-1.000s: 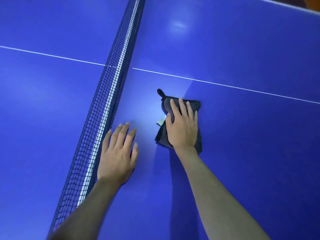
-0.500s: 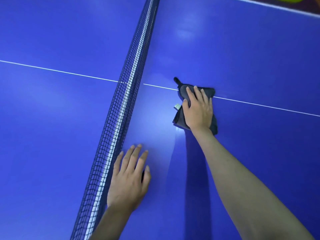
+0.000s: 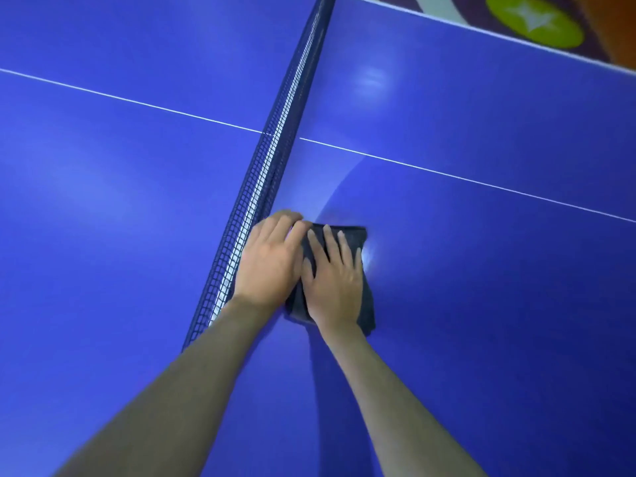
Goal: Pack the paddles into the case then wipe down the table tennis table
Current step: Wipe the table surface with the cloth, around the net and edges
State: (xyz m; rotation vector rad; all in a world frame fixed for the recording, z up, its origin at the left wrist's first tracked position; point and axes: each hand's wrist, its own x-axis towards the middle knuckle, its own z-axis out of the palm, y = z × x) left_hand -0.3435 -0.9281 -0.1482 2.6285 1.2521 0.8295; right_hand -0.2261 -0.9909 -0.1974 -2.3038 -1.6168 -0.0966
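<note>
A dark grey cloth [image 3: 354, 235] lies flat on the blue table tennis table [image 3: 481, 304], just right of the net. My right hand [image 3: 335, 280] presses on the cloth with straight, spread fingers. My left hand [image 3: 272, 259] lies beside it, between the cloth and the net, its fingertips at the cloth's upper left corner. Whether the left fingers grip that corner is hidden by blur. No paddles or case are in view.
The dark net [image 3: 272, 156] with its white band runs from the top centre down to my left forearm. A white centre line [image 3: 447, 173] crosses the table. Beyond the table's far edge, a patterned floor mat [image 3: 533, 22] shows at the top right.
My right hand has slid the cloth back from the white line toward me and toward the net. My left hand has moved forward and right until it lies against the cloth.
</note>
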